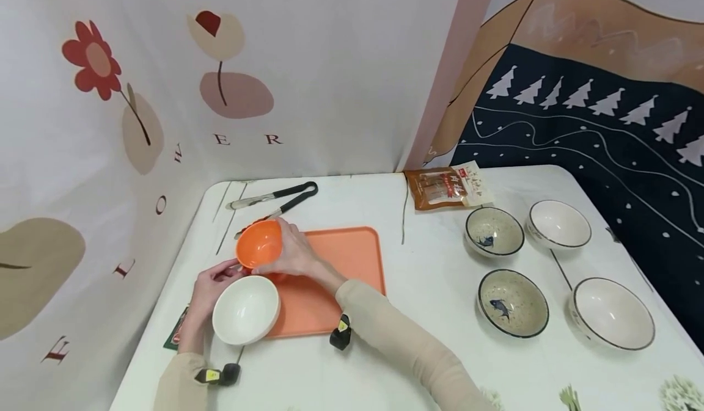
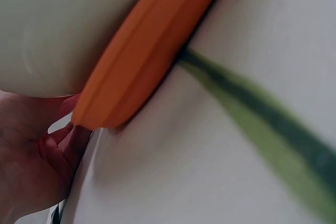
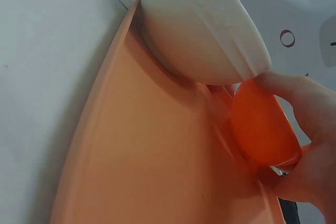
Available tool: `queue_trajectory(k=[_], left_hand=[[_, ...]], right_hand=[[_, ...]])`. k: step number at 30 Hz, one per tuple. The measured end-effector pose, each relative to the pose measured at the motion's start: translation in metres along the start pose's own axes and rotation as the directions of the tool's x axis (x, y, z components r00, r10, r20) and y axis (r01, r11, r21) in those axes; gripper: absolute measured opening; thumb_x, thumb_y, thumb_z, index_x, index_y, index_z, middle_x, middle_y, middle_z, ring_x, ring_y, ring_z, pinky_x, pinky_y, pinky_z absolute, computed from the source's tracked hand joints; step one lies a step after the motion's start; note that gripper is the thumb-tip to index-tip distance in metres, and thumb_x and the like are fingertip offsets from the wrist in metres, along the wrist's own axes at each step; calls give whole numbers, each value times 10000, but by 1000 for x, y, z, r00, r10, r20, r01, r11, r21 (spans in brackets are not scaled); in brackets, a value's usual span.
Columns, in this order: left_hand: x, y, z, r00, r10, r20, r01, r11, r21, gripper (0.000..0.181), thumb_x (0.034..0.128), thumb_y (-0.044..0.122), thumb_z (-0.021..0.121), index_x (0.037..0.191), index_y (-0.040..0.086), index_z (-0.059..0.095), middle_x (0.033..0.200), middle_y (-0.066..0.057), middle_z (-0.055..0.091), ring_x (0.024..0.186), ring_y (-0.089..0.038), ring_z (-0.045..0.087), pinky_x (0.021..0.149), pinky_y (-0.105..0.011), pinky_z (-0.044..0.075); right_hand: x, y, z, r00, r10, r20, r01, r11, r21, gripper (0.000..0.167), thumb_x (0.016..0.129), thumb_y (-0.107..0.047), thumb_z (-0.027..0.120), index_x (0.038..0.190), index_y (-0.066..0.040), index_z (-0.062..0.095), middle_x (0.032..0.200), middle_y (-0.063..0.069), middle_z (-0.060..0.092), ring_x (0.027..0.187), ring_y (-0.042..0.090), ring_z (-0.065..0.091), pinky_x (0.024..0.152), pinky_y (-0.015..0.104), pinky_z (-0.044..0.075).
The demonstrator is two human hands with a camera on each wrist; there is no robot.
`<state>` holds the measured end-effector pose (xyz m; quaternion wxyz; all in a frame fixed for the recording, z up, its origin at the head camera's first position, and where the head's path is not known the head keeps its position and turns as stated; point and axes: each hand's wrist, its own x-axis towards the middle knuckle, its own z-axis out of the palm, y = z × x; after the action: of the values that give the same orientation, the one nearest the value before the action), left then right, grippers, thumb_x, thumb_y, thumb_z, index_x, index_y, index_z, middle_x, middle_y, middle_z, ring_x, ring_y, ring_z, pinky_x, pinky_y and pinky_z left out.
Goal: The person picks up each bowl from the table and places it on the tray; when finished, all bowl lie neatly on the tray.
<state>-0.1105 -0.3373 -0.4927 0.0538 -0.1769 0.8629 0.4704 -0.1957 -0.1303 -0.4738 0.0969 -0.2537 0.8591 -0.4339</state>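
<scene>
A bright orange bowl is tilted over the far left part of an orange tray. My right hand grips this bowl by its right side, with fingers and thumb on the rim. A white bowl rests on the tray's near left part, overhanging its left edge. My left hand is at the tray's left edge, beside both bowls. In the left wrist view its curled fingers hold the tray's edge beneath the white bowl. The bowls partly hide those fingertips.
Black-handled tongs lie behind the tray. A brown food packet lies at the back. Two speckled fish-pattern bowls and two cream bowls stand at right. A dark green packet is partly hidden by the left arm.
</scene>
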Motion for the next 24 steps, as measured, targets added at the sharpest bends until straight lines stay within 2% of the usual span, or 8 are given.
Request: queue_trajectory(k=[7, 14, 16, 20, 24], left_hand=[[5, 5, -2, 1000, 17, 13, -17, 999, 28, 569, 1007, 342, 626, 1463, 19, 517, 1085, -71, 628, 900, -103, 548, 709, -181, 511], [0, -4, -2, 1000, 1, 24, -2, 999, 42, 566, 1006, 325, 632, 1463, 12, 513, 1073, -78, 641, 898, -106, 555, 716, -190, 524], [-1, -5, -2, 1000, -4, 27, 2, 999, 44, 560, 1009, 315, 627, 1461, 7, 512, 1085, -89, 637, 897, -108, 551, 715, -194, 519], [-1, -4, -1, 1000, -12, 15, 11, 998, 67, 560, 1012, 318, 615, 1462, 1, 508, 1117, -114, 622, 899, -109, 532, 711, -190, 494], [3, -2, -1, 1000, -14, 7, 13, 996, 89, 569, 1013, 335, 611, 1466, 8, 506, 1133, -118, 616, 899, -108, 524, 709, -187, 479]], right_hand=[[5, -1, 0, 1000, 7, 4, -7, 999, 38, 1162, 666, -490, 923, 1559, -181, 247, 1353, 110, 498, 1167, 190, 508, 896, 299, 506], [-5, -2, -3, 997, 55, 51, -58, 996, 63, 1259, 693, -502, 904, 1625, -175, 124, 1439, 132, 433, 1224, 207, 497, 961, 327, 512], [-10, -4, -9, 994, 93, 56, -98, 992, 85, 1265, 701, -496, 903, 1633, -171, 113, 1475, 132, 398, 1242, 207, 505, 1002, 353, 509], [-22, -7, -31, 991, 125, 48, -130, 984, 122, 1229, 721, -494, 893, 1632, -156, 141, 1561, 107, 346, 1319, 224, 496, 1063, 414, 492], [-37, -6, -57, 993, 118, 22, -120, 975, 188, 1190, 745, -489, 878, 1633, -171, 153, 1605, 73, 325, 1399, 239, 451, 1088, 433, 469]])
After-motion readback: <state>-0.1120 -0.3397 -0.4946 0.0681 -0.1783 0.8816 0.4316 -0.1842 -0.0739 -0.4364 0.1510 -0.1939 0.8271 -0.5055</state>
